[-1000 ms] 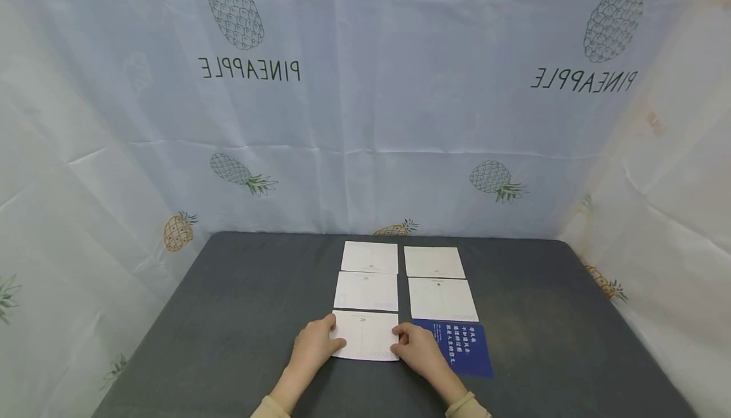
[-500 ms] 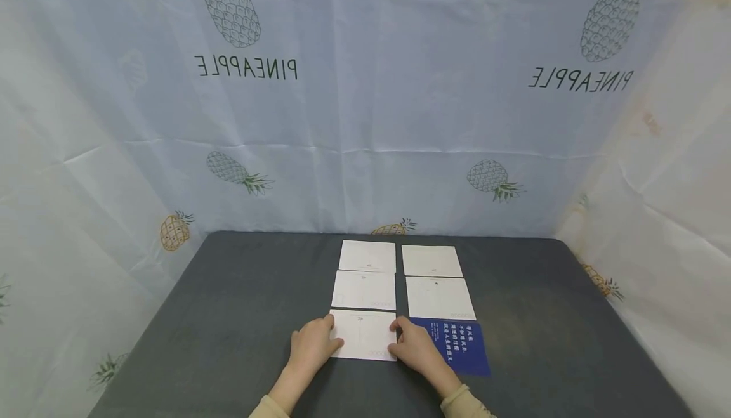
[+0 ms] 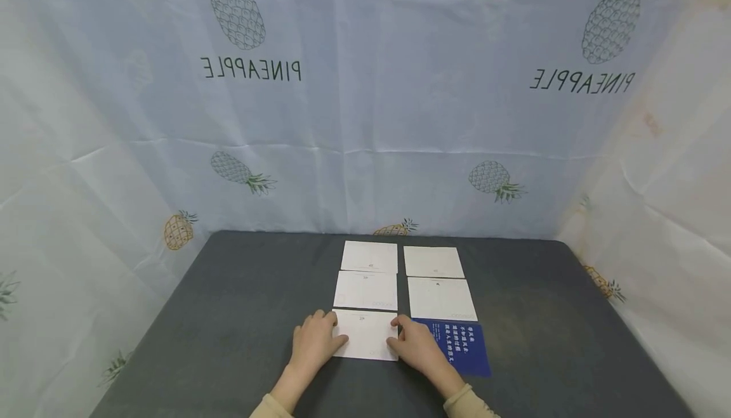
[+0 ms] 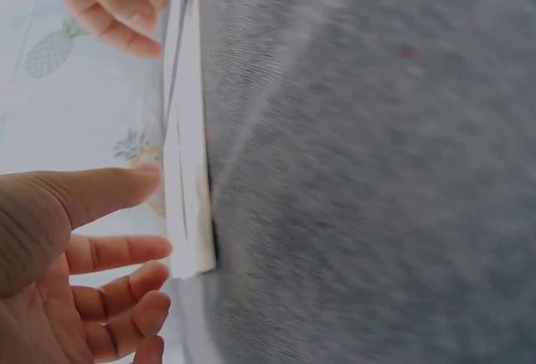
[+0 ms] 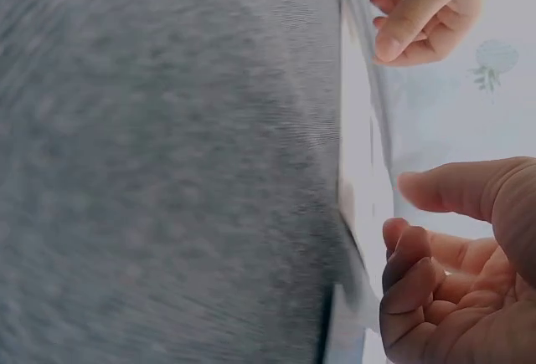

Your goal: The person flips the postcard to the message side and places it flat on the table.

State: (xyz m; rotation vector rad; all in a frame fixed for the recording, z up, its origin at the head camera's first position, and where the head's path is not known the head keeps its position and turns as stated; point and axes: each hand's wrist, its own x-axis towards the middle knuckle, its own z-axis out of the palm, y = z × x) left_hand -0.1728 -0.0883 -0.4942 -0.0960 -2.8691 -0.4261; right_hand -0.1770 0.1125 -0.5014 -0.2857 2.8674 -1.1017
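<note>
A white card (image 3: 368,335) with faint print lies nearest the person, in the left of two columns on the dark table. My left hand (image 3: 314,343) is at its left edge, thumb over the card; in the left wrist view the thumb and relaxed fingers stand apart. At the card's right edge is my right hand (image 3: 419,347), beside a blue card (image 3: 465,348) with white lettering, which it partly covers. The right wrist view shows a gap between right thumb and loosely bent fingers. Whether the fingertips touch the card is hard to tell.
Behind the near card lie a middle white card (image 3: 365,291) and a far white card (image 3: 369,256). The right column has two more, a middle one (image 3: 441,299) and a far one (image 3: 434,262). A pineapple-print curtain (image 3: 365,101) hangs behind the dark table (image 3: 240,304).
The near card, slightly bowed along its front edge a second ago, now looks flat. My left hand's fingers have loosened and spread; both hands have barely shifted.
</note>
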